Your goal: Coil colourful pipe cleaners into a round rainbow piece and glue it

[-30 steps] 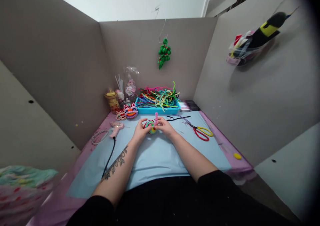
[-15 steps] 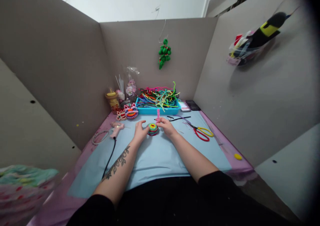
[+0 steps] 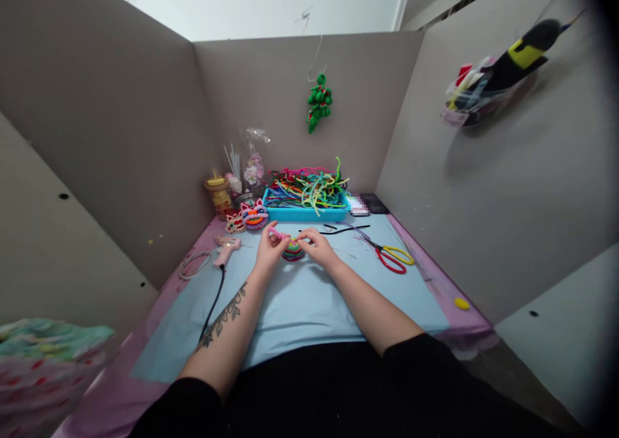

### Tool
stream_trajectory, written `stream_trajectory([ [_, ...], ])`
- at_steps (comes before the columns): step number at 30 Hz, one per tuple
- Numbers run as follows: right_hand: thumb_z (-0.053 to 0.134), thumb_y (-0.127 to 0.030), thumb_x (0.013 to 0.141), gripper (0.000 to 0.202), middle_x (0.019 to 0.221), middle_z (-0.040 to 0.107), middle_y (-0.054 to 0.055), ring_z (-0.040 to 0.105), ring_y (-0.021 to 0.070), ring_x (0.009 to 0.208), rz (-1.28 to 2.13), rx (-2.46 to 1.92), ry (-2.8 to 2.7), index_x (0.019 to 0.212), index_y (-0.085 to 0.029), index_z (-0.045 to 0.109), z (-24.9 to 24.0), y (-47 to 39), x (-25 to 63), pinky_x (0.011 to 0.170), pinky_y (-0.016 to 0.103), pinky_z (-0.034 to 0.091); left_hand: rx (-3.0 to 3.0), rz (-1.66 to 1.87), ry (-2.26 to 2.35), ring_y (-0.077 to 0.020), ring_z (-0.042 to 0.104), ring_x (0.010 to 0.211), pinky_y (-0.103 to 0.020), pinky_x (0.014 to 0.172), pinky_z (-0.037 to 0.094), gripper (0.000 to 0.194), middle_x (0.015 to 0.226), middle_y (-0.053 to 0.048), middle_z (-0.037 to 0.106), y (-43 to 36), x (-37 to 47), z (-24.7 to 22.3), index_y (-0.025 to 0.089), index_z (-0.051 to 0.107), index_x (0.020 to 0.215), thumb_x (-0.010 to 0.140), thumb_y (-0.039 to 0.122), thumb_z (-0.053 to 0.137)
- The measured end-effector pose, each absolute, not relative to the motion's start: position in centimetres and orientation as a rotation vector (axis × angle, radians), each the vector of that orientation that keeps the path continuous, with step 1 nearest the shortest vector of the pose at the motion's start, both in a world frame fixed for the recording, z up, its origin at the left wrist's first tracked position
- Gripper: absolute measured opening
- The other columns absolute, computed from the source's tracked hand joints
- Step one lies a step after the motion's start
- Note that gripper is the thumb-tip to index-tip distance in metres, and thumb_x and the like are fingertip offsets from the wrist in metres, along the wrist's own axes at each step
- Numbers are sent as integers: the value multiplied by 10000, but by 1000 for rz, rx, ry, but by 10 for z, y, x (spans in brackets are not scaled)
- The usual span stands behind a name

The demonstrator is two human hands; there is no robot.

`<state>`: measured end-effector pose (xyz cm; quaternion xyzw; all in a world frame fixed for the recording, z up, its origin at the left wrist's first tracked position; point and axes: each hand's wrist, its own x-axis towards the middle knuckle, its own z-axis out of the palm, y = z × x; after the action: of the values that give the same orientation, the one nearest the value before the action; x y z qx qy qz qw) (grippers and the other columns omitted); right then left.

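Note:
A pink fuzzy pipe cleaner (image 3: 279, 233) runs between my two hands, over a small round piece with coloured stripes (image 3: 293, 252) on the table. My left hand (image 3: 269, 251) pinches the pink strip, whose free end pokes up past the thumb. The fingertips of my right hand (image 3: 316, 247) are closed at the strip's other end, just above the striped piece. My fingers cover the top of the round piece. Left of my hands lies a pink glue gun (image 3: 226, 252) with a black cord.
Behind my hands stands a blue tray (image 3: 309, 215) heaped with pipe cleaners. Two fuzzy animal-face figures (image 3: 254, 215) sit left of it, near a yellow cup (image 3: 218, 196). Red-and-yellow-handled scissors (image 3: 391, 258) and black strips (image 3: 345, 230) lie to the right. Grey partitions surround the table.
The pink pipe cleaner stood upright at my right hand; now it lies across to my left hand, which has closed on it. Both hands have come together over the striped piece.

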<state>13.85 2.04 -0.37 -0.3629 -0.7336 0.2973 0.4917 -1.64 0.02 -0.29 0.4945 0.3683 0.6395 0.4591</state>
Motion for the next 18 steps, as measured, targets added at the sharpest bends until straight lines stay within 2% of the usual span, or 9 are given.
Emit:
stream_trajectory([
  [2, 566, -283, 752, 180, 941, 592, 49, 538, 188, 921, 752, -887, -1736, 895, -223, 657, -2, 20, 140, 707, 288, 418, 1118, 1609, 892, -134, 614, 723, -298, 762, 464, 784, 798, -11, 631, 1, -18, -1, 188, 359, 1282, 607, 281, 746],
  [4, 587, -303, 750, 210, 959, 593, 53, 540, 193, 930, 752, -866, -1743, 931, -221, 654, -1, 18, 141, 707, 290, 420, 1080, 1615, 876, -133, 615, 718, -310, 770, 463, 799, 794, -10, 632, 1, -19, -1, 186, 366, 1271, 584, 272, 764],
  [10, 588, -326, 760, 136, 834, 570, 40, 531, 181, 855, 726, -793, -1742, 735, -200, 633, -1, 15, 136, 678, 280, 410, 1182, 1586, 935, -157, 618, 764, -346, 786, 467, 729, 847, -36, 619, 1, -18, -4, 181, 389, 1234, 612, 319, 744],
  [13, 595, -334, 755, 156, 802, 561, 33, 524, 174, 836, 776, -776, -1733, 692, -193, 614, 0, 16, 137, 696, 277, 404, 1492, 1647, 1154, -231, 572, 1009, -400, 871, 439, 665, 1115, -114, 559, 0, -22, -4, 205, 430, 1229, 647, 349, 716],
  [15, 612, -344, 741, 178, 769, 554, 23, 518, 164, 794, 847, -752, -1734, 662, -184, 602, 1, 16, 139, 721, 283, 396, 1829, 1680, 1346, -277, 427, 1210, -447, 981, 350, 558, 1300, -118, 447, -2, -25, -3, 231, 521, 1167, 657, 345, 717],
  [16, 620, -349, 734, 189, 752, 551, 16, 514, 158, 772, 893, -740, -1732, 650, -181, 597, 1, 17, 140, 735, 287, 391, 2003, 1647, 1410, -286, 357, 1267, -468, 1024, 292, 467, 1332, -101, 428, -3, -26, -2, 242, 573, 1109, 672, 338, 710],
  [18, 631, -358, 727, 206, 729, 547, 5, 506, 148, 745, 999, -713, -1711, 637, -178, 589, 0, 17, 141, 753, 289, 381, 2264, 1500, 1439, -282, 330, 1287, -511, 1058, 202, 273, 1264, -73, 517, -4, -27, -2, 249, 638, 989, 727, 315, 671],
])
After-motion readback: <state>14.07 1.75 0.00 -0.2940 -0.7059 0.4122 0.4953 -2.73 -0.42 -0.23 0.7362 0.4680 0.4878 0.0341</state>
